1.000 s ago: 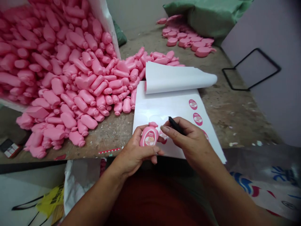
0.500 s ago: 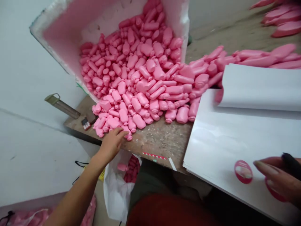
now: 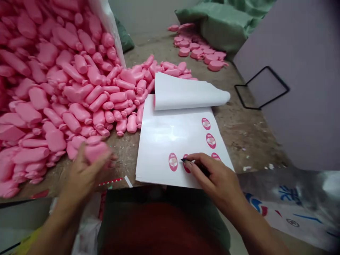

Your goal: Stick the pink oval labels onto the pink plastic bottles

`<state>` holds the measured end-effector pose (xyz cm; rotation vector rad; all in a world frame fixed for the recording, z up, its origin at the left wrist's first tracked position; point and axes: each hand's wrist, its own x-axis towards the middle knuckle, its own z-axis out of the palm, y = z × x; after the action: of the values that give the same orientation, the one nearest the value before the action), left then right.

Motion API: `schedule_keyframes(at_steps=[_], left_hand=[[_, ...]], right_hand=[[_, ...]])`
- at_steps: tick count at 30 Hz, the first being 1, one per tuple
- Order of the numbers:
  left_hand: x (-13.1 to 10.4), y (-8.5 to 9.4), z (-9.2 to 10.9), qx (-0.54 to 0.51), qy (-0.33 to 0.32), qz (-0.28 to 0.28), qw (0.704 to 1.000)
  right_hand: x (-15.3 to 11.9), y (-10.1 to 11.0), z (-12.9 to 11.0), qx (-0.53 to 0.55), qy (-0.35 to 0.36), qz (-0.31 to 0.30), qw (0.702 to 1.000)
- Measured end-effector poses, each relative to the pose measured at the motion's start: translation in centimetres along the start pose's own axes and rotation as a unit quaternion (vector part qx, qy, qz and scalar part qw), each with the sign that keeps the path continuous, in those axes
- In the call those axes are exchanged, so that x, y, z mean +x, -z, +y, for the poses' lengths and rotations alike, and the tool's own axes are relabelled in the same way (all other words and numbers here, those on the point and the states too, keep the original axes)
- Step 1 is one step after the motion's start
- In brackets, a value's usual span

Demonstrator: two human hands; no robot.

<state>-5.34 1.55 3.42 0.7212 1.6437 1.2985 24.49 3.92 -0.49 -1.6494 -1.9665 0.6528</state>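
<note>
My left hand (image 3: 79, 177), smeared by motion, is closed around a pink plastic bottle (image 3: 96, 151) above the table's front edge. Beside it spreads a big heap of similar pink bottles (image 3: 71, 122). My right hand (image 3: 216, 175) grips a slim black pointed tool (image 3: 204, 169), whose exact kind I cannot make out. Its dark tip is at a pink oval sticker (image 3: 186, 168) on a white sticker sheet (image 3: 156, 141). Another oval sticker (image 3: 173, 162) lies left of the tip, and several more run up the sheet's right side. The sheet's upper part (image 3: 186, 92) is folded back.
A white foam box (image 3: 113, 26) full of bottles stands at the left. Pink bottles (image 3: 196, 53) lie in rows at the back beside a green cloth or bag (image 3: 223, 21). A black wire frame (image 3: 261, 86) stands right, and a printed plastic bag (image 3: 292, 205) lies below.
The view has swung right. My left hand, earlier at the heap's front edge, has lifted a bottle and come nearer the sheet. My right hand still holds the black tool over the stickers.
</note>
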Motion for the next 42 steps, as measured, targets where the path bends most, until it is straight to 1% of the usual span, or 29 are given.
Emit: schedule_keyframes(at_steps=[1,2,3,4,5,6,8,12,18,21,26,29,32,36,38,42], left_hand=[[-0.3,-2.7,0.0,-0.029,0.034,-0.033,0.998],[-0.5,-5.1,-0.1,-0.068,0.069,-0.077,0.992],[-0.7,-7.2,-0.3,-0.102,0.102,-0.121,0.982],[-0.7,-8.8,-0.5,-0.13,0.128,-0.157,0.971],[-0.8,-10.1,-0.7,-0.152,0.148,-0.183,0.96],[-0.8,-10.9,-1.0,-0.165,0.162,-0.198,0.952],[-0.7,-11.8,-1.5,-0.172,0.174,-0.206,0.948],[-0.4,-11.8,-2.0,-0.167,0.178,-0.203,0.948],[-0.3,-11.7,-1.9,-0.184,0.193,-0.202,0.942],[-0.2,-11.7,-1.9,-0.19,0.197,-0.199,0.941],[-0.2,-11.6,-2.0,-0.202,0.207,-0.207,0.935],[-0.3,-11.6,-2.0,-0.222,0.21,-0.198,0.932],[-0.4,-11.6,-2.0,-0.235,0.208,-0.191,0.93],[-0.4,-11.6,-2.0,-0.236,0.202,-0.189,0.932],[-0.4,-11.5,-2.1,-0.235,0.201,-0.193,0.931],[-0.3,-11.5,-2.0,-0.236,0.203,-0.197,0.93]], right_hand=[[0.1,-0.2,0.0,-0.011,0.01,0.008,1.0],[0.2,-0.4,0.0,-0.021,0.021,0.015,0.999],[0.4,-0.6,0.1,-0.032,0.033,0.023,0.999],[0.5,-0.7,0.1,-0.043,0.045,0.03,0.998],[0.7,-0.9,0.1,-0.054,0.056,0.038,0.996],[0.8,-1.0,0.1,-0.064,0.068,0.044,0.995],[1.0,-1.3,0.1,-0.081,0.088,0.055,0.991],[1.1,-1.5,0.1,-0.091,0.112,0.072,0.987],[1.1,-1.5,-0.2,-0.133,0.133,0.09,0.978],[1.2,-1.7,-0.6,-0.145,0.127,0.089,0.977],[1.4,-2.2,-1.1,-0.111,0.111,0.067,0.985],[1.2,-1.9,-1.1,-0.098,0.096,0.062,0.989],[0.9,-1.4,-0.8,-0.114,0.08,0.069,0.988],[0.7,-1.2,-0.7,-0.134,0.095,0.058,0.985],[0.7,-1.4,-0.8,-0.143,0.106,0.066,0.982],[0.7,-1.7,-1.1,-0.168,0.127,0.1,0.972]])
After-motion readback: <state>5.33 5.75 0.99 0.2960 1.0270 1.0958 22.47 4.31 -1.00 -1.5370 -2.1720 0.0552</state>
